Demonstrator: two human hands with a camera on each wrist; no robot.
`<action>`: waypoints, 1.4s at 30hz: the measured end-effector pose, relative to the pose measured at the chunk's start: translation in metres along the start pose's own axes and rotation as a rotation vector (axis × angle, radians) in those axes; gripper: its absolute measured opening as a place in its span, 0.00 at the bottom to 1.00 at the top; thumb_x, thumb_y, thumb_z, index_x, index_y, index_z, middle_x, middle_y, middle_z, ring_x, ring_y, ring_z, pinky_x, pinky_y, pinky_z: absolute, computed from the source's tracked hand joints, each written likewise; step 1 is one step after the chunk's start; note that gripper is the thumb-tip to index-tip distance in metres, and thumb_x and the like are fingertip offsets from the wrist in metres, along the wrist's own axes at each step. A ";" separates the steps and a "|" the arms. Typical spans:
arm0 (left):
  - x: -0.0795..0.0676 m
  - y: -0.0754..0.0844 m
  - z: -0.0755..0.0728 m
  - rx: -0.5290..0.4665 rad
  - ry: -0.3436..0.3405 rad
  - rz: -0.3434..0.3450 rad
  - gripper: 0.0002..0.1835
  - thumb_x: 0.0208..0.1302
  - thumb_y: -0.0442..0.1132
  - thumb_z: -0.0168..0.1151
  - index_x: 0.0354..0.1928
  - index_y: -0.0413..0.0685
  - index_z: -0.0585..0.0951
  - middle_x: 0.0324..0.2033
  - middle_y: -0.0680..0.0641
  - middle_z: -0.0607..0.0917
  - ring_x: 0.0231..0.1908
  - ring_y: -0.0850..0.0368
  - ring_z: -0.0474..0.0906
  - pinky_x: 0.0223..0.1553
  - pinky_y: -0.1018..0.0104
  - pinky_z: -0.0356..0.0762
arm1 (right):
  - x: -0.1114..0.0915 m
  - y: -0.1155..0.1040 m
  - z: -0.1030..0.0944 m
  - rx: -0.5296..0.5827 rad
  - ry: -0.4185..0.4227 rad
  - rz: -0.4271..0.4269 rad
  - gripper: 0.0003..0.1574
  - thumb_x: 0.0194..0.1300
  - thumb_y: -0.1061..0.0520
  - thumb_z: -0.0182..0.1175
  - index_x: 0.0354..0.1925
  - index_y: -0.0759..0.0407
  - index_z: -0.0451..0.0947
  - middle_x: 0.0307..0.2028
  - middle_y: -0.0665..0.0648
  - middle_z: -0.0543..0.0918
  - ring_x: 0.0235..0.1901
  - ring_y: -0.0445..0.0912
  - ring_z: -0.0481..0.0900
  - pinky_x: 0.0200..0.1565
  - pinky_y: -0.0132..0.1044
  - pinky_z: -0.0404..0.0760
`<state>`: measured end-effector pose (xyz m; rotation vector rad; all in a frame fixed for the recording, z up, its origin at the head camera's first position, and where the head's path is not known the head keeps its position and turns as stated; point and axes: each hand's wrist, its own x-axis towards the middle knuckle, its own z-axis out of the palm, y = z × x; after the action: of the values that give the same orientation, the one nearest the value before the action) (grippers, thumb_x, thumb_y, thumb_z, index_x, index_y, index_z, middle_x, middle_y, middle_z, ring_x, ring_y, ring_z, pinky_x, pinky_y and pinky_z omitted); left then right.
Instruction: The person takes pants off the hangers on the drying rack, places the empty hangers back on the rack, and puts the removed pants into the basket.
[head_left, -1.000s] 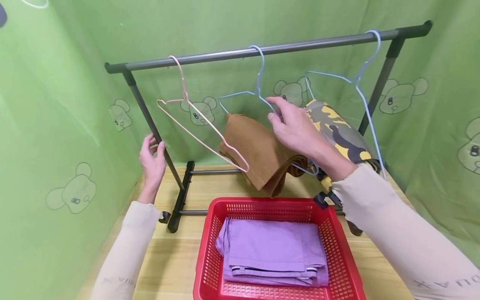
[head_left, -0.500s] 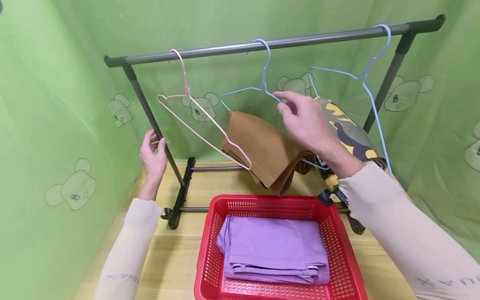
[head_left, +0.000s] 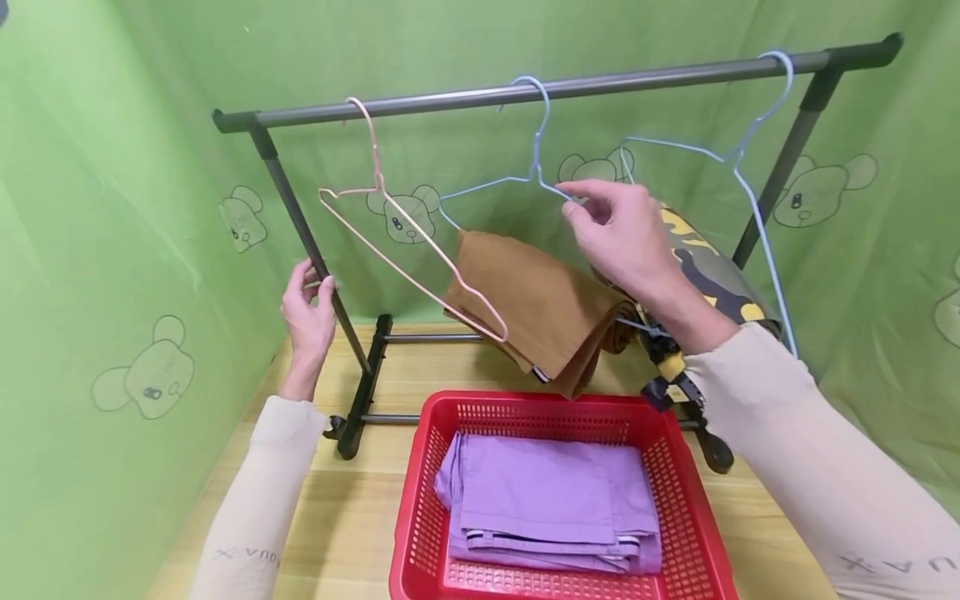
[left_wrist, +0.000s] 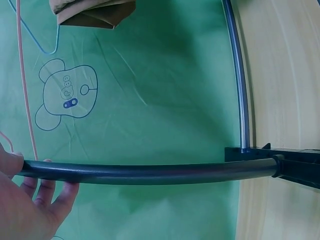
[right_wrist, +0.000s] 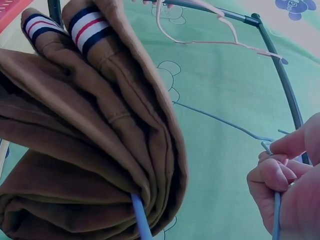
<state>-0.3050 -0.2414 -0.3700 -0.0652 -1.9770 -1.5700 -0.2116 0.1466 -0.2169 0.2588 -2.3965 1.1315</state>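
My left hand (head_left: 309, 323) grips the dark left post (head_left: 290, 200) of a clothes rack, thumb on one side and fingers round the other. At the middle of the rack, my right hand (head_left: 624, 240) pinches the right shoulder of a blue wire hanger (head_left: 537, 148). Folded brown trousers (head_left: 525, 292) hang over that hanger's lower bar; striped bands show on them in the right wrist view. Between my hands a bare pink hanger (head_left: 377, 158) hangs from the rail. Part of the blue hanger is hidden behind my right hand and the cloth.
Below stands a red basket (head_left: 414, 492) with folded purple trousers (head_left: 540, 492) inside. Another blue hanger (head_left: 761, 225) bears a grey-and-yellow camouflage garment (head_left: 712, 258) at the right, partly behind my right arm. Green curtains (head_left: 135, 275) surround the rack on a wood-patterned surface (head_left: 330, 517).
My right thumb has come closer to the index finger on the hanger's shoulder. That hand sits slightly farther from the hanger's neck. My left hand stays on the post; the view has shifted slightly.
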 end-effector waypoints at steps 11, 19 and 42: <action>0.001 -0.003 0.002 -0.013 0.008 0.046 0.18 0.73 0.29 0.59 0.62 0.42 0.78 0.48 0.37 0.84 0.46 0.36 0.83 0.52 0.60 0.85 | 0.005 0.001 -0.002 -0.024 0.058 0.012 0.16 0.74 0.50 0.60 0.49 0.56 0.89 0.34 0.57 0.88 0.30 0.44 0.77 0.37 0.35 0.70; -0.012 0.022 0.002 0.000 0.012 0.047 0.18 0.72 0.25 0.57 0.62 0.34 0.76 0.49 0.31 0.82 0.46 0.34 0.82 0.53 0.52 0.85 | 0.006 -0.008 -0.009 -0.039 0.064 -0.009 0.15 0.74 0.51 0.59 0.43 0.57 0.89 0.29 0.53 0.87 0.30 0.45 0.75 0.38 0.33 0.69; 0.000 -0.004 0.001 -0.003 0.012 0.064 0.17 0.73 0.30 0.61 0.62 0.41 0.79 0.48 0.37 0.85 0.46 0.37 0.84 0.51 0.60 0.85 | -0.010 -0.017 -0.052 0.043 -0.012 0.036 0.15 0.74 0.47 0.62 0.44 0.56 0.87 0.29 0.46 0.87 0.28 0.44 0.77 0.29 0.32 0.72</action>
<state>-0.3072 -0.2412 -0.3737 -0.1188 -1.9451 -1.5290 -0.1787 0.1750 -0.1818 0.2379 -2.3983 1.2015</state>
